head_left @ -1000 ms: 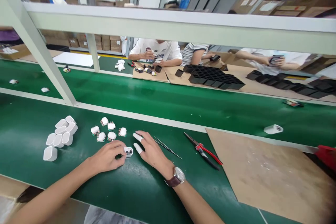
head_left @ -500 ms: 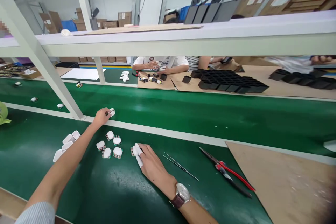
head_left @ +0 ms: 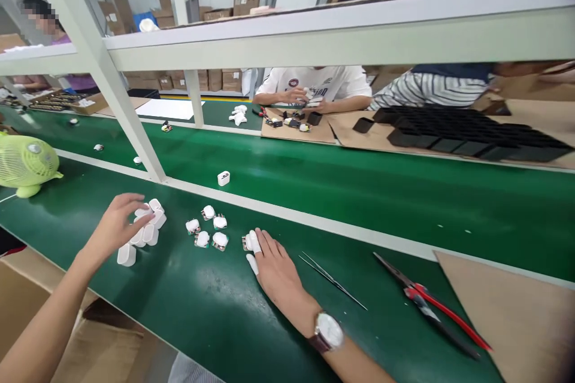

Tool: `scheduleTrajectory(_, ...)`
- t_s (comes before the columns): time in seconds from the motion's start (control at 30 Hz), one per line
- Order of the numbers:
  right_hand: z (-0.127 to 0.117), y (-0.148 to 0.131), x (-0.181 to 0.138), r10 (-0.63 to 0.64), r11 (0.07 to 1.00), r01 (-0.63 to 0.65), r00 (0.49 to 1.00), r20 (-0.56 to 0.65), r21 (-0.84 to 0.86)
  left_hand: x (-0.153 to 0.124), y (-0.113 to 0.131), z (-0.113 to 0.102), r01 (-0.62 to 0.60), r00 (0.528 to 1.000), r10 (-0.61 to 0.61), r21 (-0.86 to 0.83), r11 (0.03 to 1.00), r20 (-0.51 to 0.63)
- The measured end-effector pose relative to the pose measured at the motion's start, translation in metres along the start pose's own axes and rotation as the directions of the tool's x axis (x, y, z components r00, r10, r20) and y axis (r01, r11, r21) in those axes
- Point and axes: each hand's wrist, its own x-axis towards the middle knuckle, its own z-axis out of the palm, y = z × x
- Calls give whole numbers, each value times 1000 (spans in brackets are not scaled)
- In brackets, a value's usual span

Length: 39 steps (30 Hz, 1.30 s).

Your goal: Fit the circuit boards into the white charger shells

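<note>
The white plastic shells point(head_left: 151, 232) lie huddled together, some apparently tipped; one white-capped insert point(head_left: 246, 243) lies well apart.

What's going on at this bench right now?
A person works at a green bench beside a conveyor belt. Their left hand reaches onto a cluster of white plastic shells, fingers spread. Their right hand lies flat, its capped fingertips at a small circuit part, with more such parts between the hands. One lone shell sits on the belt. Tweezers and red-handled cutters lie untouched to the right. Other people work across the belt.
</note>
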Motion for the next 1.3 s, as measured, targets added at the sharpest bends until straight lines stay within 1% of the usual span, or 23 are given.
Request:
scheduleTrajectory(0.07,0,-9,7,-12,999,13,1000,16,-31,-25,-9,11,-87,994,80,100,991,73)
scheduleTrajectory(0.17,-4,-16,21,-57,998,56,997,52,21,-47,-15,32,-166,980,143,173,971,139)
scheduleTrajectory(0.27,-15,-9,29,-88,995,84,993,81,61,-53,-10,42,-210,974,192,157,965,124)
scheduleTrajectory(0.33,-25,1,29,-91,994,85,992,88,74,-50,2,42,-219,974,213,76,973,83)
scheduleTrajectory(0.43,-36,15,24,-60,993,53,996,68,105,-42,35,39,-230,970,238,-138,963,41)
scheduleTrajectory(0.5,-38,19,22,-37,992,32,998,41,121,-36,66,43,-255,956,285,-290,923,66)
scheduleTrajectory(0.57,-36,18,20,-38,990,35,999,21,136,-31,99,56,-293,920,373,-426,856,116)
scheduleTrajectory(0.63,-33,16,18,-44,987,43,999,3,153,-28,129,75,-316,872,461,-533,785,161)
scheduleTrajectory(0.7,-35,13,11,-23,986,27,999,-27,166,-29,150,98,-304,844,502,-599,741,192)
scheduleTrajectory(0.77,-44,9,0,16,984,-5,998,-59,175,-34,161,117,-255,849,485,-639,725,211)
scheduleTrajectory(0.87,-63,-2,-21,50,973,-18,990,-133,230,-45,163,136,-138,883,402,-687,713,240)
scheduleTrajectory(0.93,-76,-14,-31,27,954,28,983,-179,299,-52,162,142,-50,888,360,-718,695,286)
scheduleTrajectory(1.0,-85,-26,-35,-28,940,90,982,-188,331,-58,161,144,7,882,345,-740,673,322)
scheduleTrajectory(1.07,-89,-35,-36,-96,948,139,983,-157,287,-61,162,146,12,886,339,-747,664,316)
scheduleTrajectory(1.13,-88,-40,-34,-138,962,162,983,-119,222,-62,164,148,-25,901,337,-744,668,273)
scheduleTrajectory(1.2,-87,-40,-32,-148,968,163,984,-96,189,-62,165,149,-70,917,331,-723,687,225)
scheduleTrajectory(1.3,-87,-38,-29,-118,968,140,987,-113,207,-60,165,147,-127,927,326,-664,737,185)
